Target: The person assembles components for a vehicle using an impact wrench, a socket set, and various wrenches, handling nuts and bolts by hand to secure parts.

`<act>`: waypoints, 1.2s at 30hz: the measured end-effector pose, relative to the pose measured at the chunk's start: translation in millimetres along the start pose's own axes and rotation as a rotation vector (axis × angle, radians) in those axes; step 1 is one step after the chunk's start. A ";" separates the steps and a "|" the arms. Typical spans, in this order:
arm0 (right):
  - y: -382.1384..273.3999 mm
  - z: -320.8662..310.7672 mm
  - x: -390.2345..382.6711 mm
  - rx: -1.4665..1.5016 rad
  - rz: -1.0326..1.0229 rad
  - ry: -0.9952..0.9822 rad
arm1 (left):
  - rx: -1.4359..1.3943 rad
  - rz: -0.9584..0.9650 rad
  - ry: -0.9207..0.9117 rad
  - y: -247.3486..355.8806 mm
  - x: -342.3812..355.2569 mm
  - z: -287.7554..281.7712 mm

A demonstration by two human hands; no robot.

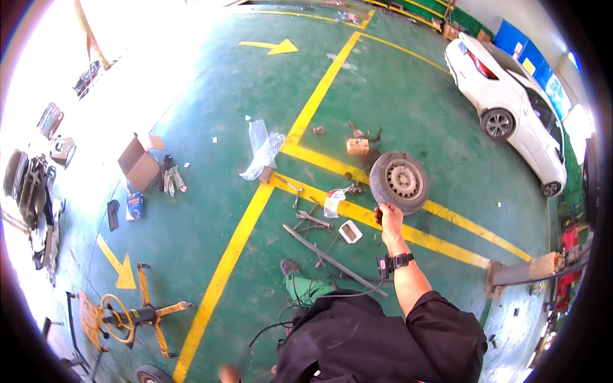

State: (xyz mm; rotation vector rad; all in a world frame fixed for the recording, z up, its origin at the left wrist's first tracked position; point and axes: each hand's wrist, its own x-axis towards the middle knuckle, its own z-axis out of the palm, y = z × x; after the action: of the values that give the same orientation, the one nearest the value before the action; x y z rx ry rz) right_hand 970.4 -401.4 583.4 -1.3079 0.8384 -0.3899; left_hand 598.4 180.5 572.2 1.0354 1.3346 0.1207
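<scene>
A spare wheel (pixel 400 181) with a black tyre and grey steel rim stands upright on the green floor, on a yellow line. My right hand (pixel 388 217) reaches forward and grips the tyre's near edge; a black watch sits on that wrist. My left hand is not visible. Below are my black sleeve, green trouser leg (pixel 306 287) and shoe.
On the floor near my feet lie a long metal bar (pixel 332 258), hand tools (pixel 313 220) and a small white tray (pixel 350 231). There are also a plastic bag (pixel 263 150), a cardboard box (pixel 140 163), a yellow jack stand (pixel 128 316), a white car (pixel 511 96) and a lift arm (pixel 530 268).
</scene>
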 end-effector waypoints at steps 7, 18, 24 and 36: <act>15.2 26.0 64.1 0.327 0.190 0.396 | 0.359 -0.025 -0.273 8.2 217.7 -50.9; 58.2 -55.6 -4.3 0.476 0.285 0.973 | 0.220 -0.612 -0.620 262.2 253.0 204.0; 64.6 -48.3 -137.5 0.570 0.225 1.430 | 1.457 0.246 -0.773 335.2 336.1 423.5; 160.0 156.0 -503.9 0.992 -0.085 2.411 | 2.127 0.257 -1.494 181.7 256.5 802.4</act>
State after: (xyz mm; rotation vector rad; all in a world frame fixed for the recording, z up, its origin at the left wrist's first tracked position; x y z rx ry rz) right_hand 721.6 90.4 596.9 0.7427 1.9309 -2.2082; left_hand 1426.9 5.5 412.3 2.1044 -0.6160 -1.8548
